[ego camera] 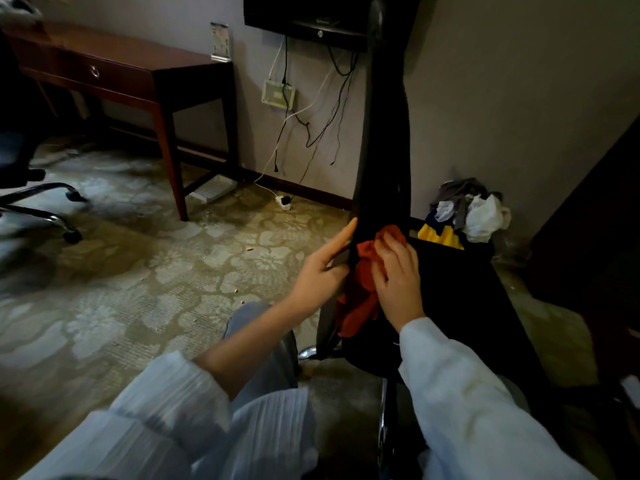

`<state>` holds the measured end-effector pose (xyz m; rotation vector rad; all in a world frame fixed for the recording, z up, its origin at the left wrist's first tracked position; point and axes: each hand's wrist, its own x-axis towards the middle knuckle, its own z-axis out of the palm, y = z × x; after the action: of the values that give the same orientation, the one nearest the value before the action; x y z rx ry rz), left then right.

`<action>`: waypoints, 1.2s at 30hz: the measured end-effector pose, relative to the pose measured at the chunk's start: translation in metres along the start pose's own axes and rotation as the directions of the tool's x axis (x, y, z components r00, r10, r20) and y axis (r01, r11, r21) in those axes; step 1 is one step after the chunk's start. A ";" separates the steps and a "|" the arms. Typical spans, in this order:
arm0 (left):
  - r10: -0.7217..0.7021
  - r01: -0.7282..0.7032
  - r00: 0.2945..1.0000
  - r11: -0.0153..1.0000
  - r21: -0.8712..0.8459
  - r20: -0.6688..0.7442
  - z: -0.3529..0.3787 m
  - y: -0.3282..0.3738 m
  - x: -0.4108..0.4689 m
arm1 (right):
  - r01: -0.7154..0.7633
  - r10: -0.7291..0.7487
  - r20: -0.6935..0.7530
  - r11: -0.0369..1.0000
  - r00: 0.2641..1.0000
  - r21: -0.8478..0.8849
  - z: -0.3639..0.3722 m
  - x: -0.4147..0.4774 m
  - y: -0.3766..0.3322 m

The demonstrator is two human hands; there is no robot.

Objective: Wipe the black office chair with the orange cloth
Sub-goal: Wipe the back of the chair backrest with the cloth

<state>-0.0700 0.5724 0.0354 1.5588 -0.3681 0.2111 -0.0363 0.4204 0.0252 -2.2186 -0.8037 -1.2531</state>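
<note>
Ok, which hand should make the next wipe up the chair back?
Right. The right hand holds the cloth against the chair back, low near the seat. The left hand grips the back's edge, steadying it, with no cloth.

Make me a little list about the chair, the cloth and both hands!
chair: black office chair, backrest upright
cloth: orange cloth, bunched against the backrest's lower part
left hand: left hand holds the backrest's edge
right hand: right hand grips the cloth against the chair
nearby: wooden desk to the left
</note>
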 end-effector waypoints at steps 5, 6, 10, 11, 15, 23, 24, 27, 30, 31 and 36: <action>-0.048 0.049 0.980 0.999 -0.002 -0.193 0.028 -0.004 -0.027 | -0.305 0.285 0.312 0.952 0.906 0.017 -0.016 -0.043 -0.013; -0.063 0.066 0.965 0.998 0.004 -0.253 0.038 -0.012 -0.039 | -0.404 0.368 0.313 0.913 0.876 0.058 -0.019 -0.051 -0.019; -0.140 0.108 0.976 0.976 -0.187 -0.166 0.071 -0.028 -0.083 | -0.600 0.550 0.242 0.741 0.800 0.301 -0.036 -0.065 -0.059; -0.169 0.122 0.974 0.952 -0.280 -0.152 0.074 -0.028 -0.086 | -0.624 0.570 0.256 0.701 0.781 0.344 -0.037 -0.068 -0.068; -0.318 0.253 0.943 0.873 -0.417 -0.094 0.067 -0.024 -0.079 | -0.773 0.626 0.464 0.420 0.626 0.476 -0.038 -0.075 -0.076; -0.111 0.118 0.967 0.993 0.018 -0.229 0.033 -0.024 -0.071 | -0.735 0.521 0.518 0.495 0.678 0.464 -0.043 -0.064 -0.049; -0.024 0.052 0.965 0.994 0.099 -0.261 0.025 -0.023 -0.069 | -0.722 0.558 0.458 0.530 0.691 0.444 -0.044 -0.063 -0.042; 0.295 -0.186 0.932 0.888 0.421 -0.209 0.001 -0.021 -0.054 | -0.746 0.675 0.322 0.569 0.664 0.346 -0.043 -0.056 -0.019; 0.523 -0.391 0.852 0.603 0.696 0.026 -0.011 -0.029 -0.028 | -0.774 0.697 0.339 0.585 0.632 0.241 -0.033 -0.048 -0.002; 0.539 -0.422 0.837 0.529 0.736 0.092 -0.011 -0.033 -0.020 | -0.772 0.688 0.354 0.593 0.633 0.227 -0.030 -0.045 0.000; 0.538 -0.489 0.811 0.410 0.770 0.229 -0.015 -0.056 -0.010 | -0.746 0.633 0.409 0.625 0.657 0.230 -0.015 -0.039 0.002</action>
<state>-0.0573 0.5874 -0.0201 2.3023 -0.7933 1.0483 -0.0593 0.3993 -0.0019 -2.0666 -0.1677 -0.3420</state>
